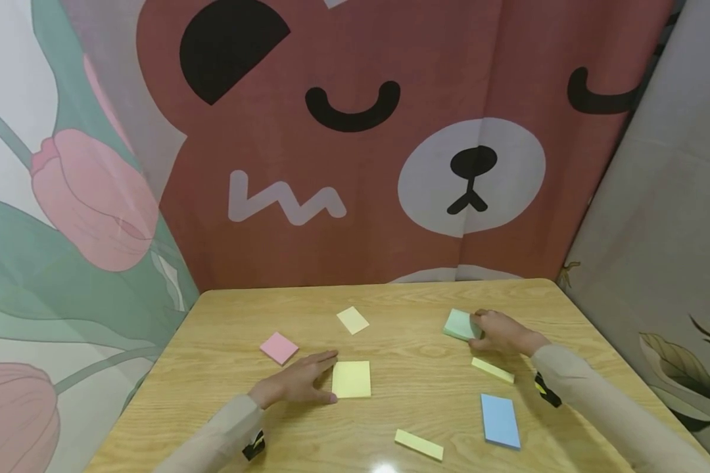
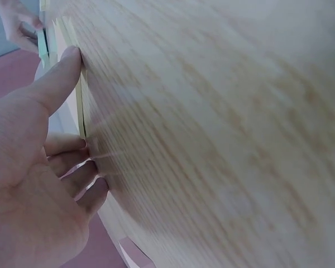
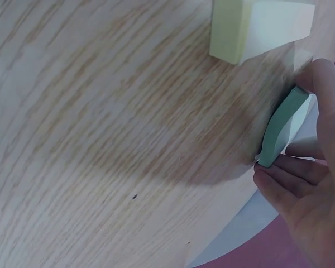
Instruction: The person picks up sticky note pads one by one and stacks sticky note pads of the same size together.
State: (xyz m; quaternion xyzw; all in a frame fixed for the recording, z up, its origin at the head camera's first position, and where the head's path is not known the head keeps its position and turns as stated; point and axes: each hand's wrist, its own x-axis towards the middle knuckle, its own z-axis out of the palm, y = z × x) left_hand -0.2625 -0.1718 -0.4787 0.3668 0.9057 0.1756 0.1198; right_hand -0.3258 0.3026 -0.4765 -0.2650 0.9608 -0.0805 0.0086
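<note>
The right hand [image 1: 501,333] grasps a pale green, square pad of paper sticky notes [image 1: 459,325] between thumb and fingers, at the far right of the light wooden table [image 1: 231,328]. Seen from the right wrist, its thick edge bows in a gentle curve. The left hand [image 1: 298,381] is unclenched, thumb and fingers spread about the left edge of a flat, pale yellow, square paper pad [image 1: 352,380] near the table's middle. A narrow yellow paper pad [image 1: 493,370] lies just nearer than the green one.
</note>
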